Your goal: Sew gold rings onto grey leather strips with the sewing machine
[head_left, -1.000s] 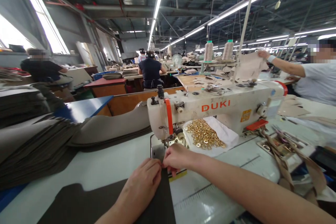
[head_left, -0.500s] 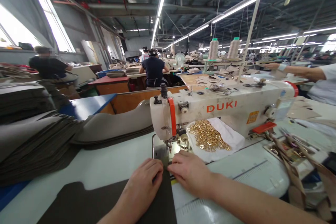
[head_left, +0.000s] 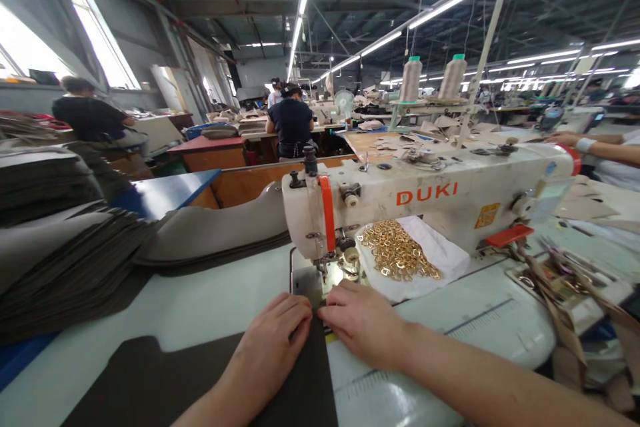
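A dark grey-brown cut panel (head_left: 200, 380) lies flat in front of me, its narrow upper end reaching the needle plate of the sewing machine (head_left: 430, 193). My left hand (head_left: 273, 337) rests on that end with its fingers curled together at the edge. Just across from it, my right hand (head_left: 363, 320) is closed in a pinch beside the panel's right edge, below the presser foot (head_left: 325, 273). Whatever sits between the right fingertips is hidden. Gold D-shaped rings (head_left: 397, 250) are heaped on a white cloth (head_left: 450, 257) behind my right hand.
Stacks of dark panels (head_left: 60, 267) and a curved grey panel pile (head_left: 220, 233) stand on the left. To the right are a tray (head_left: 595, 287) with tools and tan straps (head_left: 565, 353). Thread cones (head_left: 411, 80) rise behind the machine. A co-worker's arm (head_left: 600, 147) reaches in at far right.
Both hands and the panel hold nearly the same place at the machine. The view has shifted slightly. The co-worker's arm at far right has drawn back and lower.
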Demonstrator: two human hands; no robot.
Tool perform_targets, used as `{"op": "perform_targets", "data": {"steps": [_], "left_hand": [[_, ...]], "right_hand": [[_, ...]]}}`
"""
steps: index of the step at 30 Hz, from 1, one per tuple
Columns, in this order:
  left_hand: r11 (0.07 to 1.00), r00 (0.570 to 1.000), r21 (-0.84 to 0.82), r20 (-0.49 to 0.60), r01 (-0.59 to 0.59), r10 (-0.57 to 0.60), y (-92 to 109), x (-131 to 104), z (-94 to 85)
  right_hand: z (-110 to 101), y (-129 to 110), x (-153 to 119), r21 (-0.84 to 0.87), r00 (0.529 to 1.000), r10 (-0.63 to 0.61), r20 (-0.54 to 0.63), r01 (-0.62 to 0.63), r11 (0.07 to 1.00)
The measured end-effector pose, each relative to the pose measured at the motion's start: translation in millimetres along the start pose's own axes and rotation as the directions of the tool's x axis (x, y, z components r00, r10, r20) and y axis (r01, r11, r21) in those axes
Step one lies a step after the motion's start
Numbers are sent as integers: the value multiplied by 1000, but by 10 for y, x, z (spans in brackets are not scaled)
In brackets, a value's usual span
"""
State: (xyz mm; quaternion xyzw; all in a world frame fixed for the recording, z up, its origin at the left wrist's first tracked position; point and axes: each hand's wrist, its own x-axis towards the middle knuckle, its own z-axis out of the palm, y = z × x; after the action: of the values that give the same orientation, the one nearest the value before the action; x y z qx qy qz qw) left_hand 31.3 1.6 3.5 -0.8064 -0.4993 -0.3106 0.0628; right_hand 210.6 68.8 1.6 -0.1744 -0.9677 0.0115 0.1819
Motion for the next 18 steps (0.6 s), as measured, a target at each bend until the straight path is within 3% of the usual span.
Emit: {"op": "perform_targets", "data": {"steps": [11,14,18], "left_hand": [[999,999,33,-33,-27,28,-14,8,27],[1000,999,15,-32,-15,15,-13,14,26],[1000,1000,18,-20,-14,14,-15,20,17]], "right_hand": [[-328,-27,-361,-39,963,-240,123,247,968],[-308,-78,-345,-26,971,-204,127,208,978],[-202,-109,-244,33,988,-147,40,146,989]]}}
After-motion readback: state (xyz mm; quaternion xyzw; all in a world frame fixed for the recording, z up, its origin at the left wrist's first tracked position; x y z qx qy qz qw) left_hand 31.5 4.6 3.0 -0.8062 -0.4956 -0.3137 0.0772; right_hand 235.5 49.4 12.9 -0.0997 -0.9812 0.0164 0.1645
